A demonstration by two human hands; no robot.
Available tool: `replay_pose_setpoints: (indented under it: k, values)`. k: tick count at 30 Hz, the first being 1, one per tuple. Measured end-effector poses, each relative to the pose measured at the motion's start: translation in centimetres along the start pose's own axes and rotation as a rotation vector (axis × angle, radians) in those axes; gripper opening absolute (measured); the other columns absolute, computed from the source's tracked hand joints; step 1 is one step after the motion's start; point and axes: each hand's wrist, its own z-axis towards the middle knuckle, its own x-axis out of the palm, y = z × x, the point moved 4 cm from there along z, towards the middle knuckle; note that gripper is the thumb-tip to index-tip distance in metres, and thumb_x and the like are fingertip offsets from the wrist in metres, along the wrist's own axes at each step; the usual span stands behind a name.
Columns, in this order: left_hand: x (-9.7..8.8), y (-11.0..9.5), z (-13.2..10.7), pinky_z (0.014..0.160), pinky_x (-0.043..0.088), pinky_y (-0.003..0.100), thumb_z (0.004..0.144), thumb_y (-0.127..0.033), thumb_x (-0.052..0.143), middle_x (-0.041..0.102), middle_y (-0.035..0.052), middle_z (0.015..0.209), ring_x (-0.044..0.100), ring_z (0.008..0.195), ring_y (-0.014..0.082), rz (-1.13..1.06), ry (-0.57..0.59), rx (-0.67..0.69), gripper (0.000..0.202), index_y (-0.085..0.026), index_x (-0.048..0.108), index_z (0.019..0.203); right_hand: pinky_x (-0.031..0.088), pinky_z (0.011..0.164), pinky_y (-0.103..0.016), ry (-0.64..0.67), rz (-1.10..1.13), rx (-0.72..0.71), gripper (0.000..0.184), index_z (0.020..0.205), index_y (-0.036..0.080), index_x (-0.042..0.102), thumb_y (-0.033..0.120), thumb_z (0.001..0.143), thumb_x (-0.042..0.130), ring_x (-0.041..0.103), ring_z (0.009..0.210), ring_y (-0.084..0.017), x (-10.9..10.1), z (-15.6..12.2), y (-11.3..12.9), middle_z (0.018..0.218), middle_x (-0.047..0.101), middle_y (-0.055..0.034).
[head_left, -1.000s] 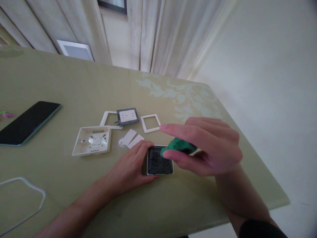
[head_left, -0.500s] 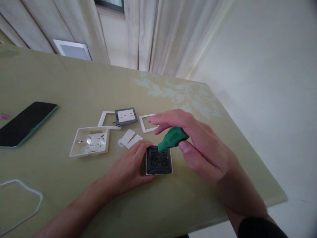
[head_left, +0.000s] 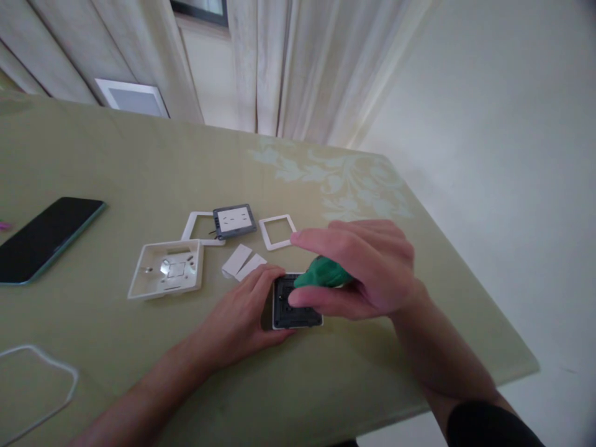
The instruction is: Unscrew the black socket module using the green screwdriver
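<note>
A square wall switch (head_left: 291,318) with a dark back and a white edge is held near the table's front. My left hand (head_left: 244,307) grips its left side, thumb at the near edge and fingers at the far edge. Over it, my right hand (head_left: 372,270) is closed around the green handle (head_left: 323,272) of what looks like a screwdriver. The handle slants down toward the switch's back; its shaft and tip are hidden. My right thumb covers part of the dark back. Just beyond my left fingers lie two white rocker plates (head_left: 244,262).
A white mounting box (head_left: 135,282) stands left of my left hand. Behind it, a grey socket module (head_left: 234,221) rests on a white frame (head_left: 189,230); another white frame (head_left: 278,246) lies to the right. Farther left are a phone (head_left: 51,236) and a white cable (head_left: 69,372).
My right hand has shifted its grip on the green handle: the thumb has come forward and left over the switch, and the fingers have curled more. My left hand stays in place.
</note>
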Motion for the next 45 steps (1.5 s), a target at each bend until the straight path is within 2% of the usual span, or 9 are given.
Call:
replay_pose_setpoints:
  k: [9, 13, 18, 23, 28, 33, 37, 42, 45]
  values:
    - [0.2, 0.2, 0.0, 0.100, 0.059, 0.054, 0.089, -0.039, 0.084, 0.064, 0.0087, 0.135, 0.066, 0.122, 0.0361, 0.040, 0.054, 0.016, 0.062, -0.032, 0.047, 0.138, 0.059, 0.081, -0.023, 0.012, 0.047, 0.042, 0.042, 0.134, 0.016, 0.068, 0.037, 0.099, 0.078, 0.077, 0.085, -0.014, 0.4, 0.0, -1.0, 0.106, 0.083, -0.0039]
    - [0.1, 0.2, 0.1, 0.098, 0.060, 0.051, 0.089, -0.036, 0.084, 0.063, 0.0095, 0.134, 0.065, 0.122, 0.0344, 0.049, 0.058, 0.010, 0.065, -0.031, 0.044, 0.140, 0.059, 0.102, -0.033, 0.215, 0.353, 0.093, 0.054, 0.162, 0.012, 0.043, 0.032, 0.112, 0.048, 0.074, 0.120, -0.020, 1.1, -0.1, -1.1, 0.157, 0.061, -0.0185]
    - [0.0, 0.2, 0.1, 0.096, 0.060, 0.049, 0.088, -0.038, 0.085, 0.066, 0.0083, 0.131, 0.068, 0.117, 0.0350, 0.099, 0.034, 0.053, 0.064, -0.030, 0.047, 0.138, 0.055, 0.074, -0.023, 0.044, -0.016, 0.039, 0.040, 0.129, 0.018, 0.071, 0.042, 0.098, 0.079, 0.073, 0.076, -0.012, 0.1, -0.2, -1.0, 0.094, 0.081, -0.0009]
    - [-0.2, 0.1, 0.2, 0.093, 0.060, 0.046, 0.085, -0.040, 0.087, 0.066, 0.0081, 0.130, 0.069, 0.114, 0.0325, 0.133, 0.026, 0.055, 0.067, -0.028, 0.048, 0.138, 0.055, 0.102, -0.033, 0.208, 0.256, 0.131, 0.049, 0.158, 0.015, 0.050, 0.034, 0.113, 0.046, 0.072, 0.121, -0.020, 0.2, -0.1, -0.9, 0.145, 0.070, -0.0135]
    - [-0.2, 0.1, 0.3, 0.094, 0.060, 0.047, 0.085, -0.041, 0.087, 0.067, 0.0091, 0.130, 0.069, 0.115, 0.0338, 0.175, 0.001, 0.099, 0.071, -0.028, 0.046, 0.141, 0.050, 0.073, -0.025, 0.096, -0.040, 0.206, 0.039, 0.116, 0.017, 0.076, 0.052, 0.100, 0.073, 0.073, 0.080, -0.015, -0.7, -0.3, -0.5, 0.090, 0.081, -0.0018]
    - [-0.1, 0.1, 0.5, 0.095, 0.059, 0.048, 0.086, -0.041, 0.085, 0.065, 0.0089, 0.132, 0.068, 0.119, 0.0338, 0.176, 0.009, 0.058, 0.066, -0.029, 0.046, 0.138, 0.053, 0.096, -0.029, 0.273, 0.271, 0.148, 0.045, 0.154, 0.018, 0.053, 0.035, 0.114, 0.042, 0.072, 0.116, -0.018, -0.1, -0.4, 0.2, 0.137, 0.074, -0.0097]
    - [0.1, 0.3, 0.5, 0.100, 0.059, 0.051, 0.086, -0.039, 0.086, 0.064, 0.0104, 0.139, 0.066, 0.125, 0.0351, 0.189, 0.014, 0.068, 0.070, -0.029, 0.043, 0.141, 0.047, 0.075, -0.025, 0.149, 0.039, 0.290, 0.036, 0.122, 0.019, 0.071, 0.050, 0.109, 0.058, 0.072, 0.081, -0.015, -0.1, -0.3, -0.5, 0.095, 0.079, -0.0022]
    - [0.2, 0.8, 0.4, 0.098, 0.060, 0.051, 0.085, -0.039, 0.087, 0.064, 0.0092, 0.134, 0.067, 0.121, 0.0344, 0.201, 0.013, 0.054, 0.071, -0.030, 0.043, 0.140, 0.052, 0.086, -0.028, 0.249, 0.301, 0.254, 0.040, 0.148, 0.019, 0.052, 0.028, 0.109, 0.050, 0.074, 0.101, -0.015, 0.4, -0.4, -0.5, 0.140, 0.071, -0.0102]
    - [0.2, 0.8, 0.3, 0.097, 0.061, 0.051, 0.086, -0.039, 0.086, 0.064, 0.0091, 0.132, 0.068, 0.119, 0.0340, 0.213, 0.020, 0.067, 0.070, -0.030, 0.042, 0.140, 0.050, 0.076, -0.026, 0.219, 0.180, 0.321, 0.034, 0.136, 0.019, 0.062, 0.039, 0.109, 0.057, 0.074, 0.085, -0.015, 0.6, -0.7, -0.8, 0.114, 0.079, -0.0054]
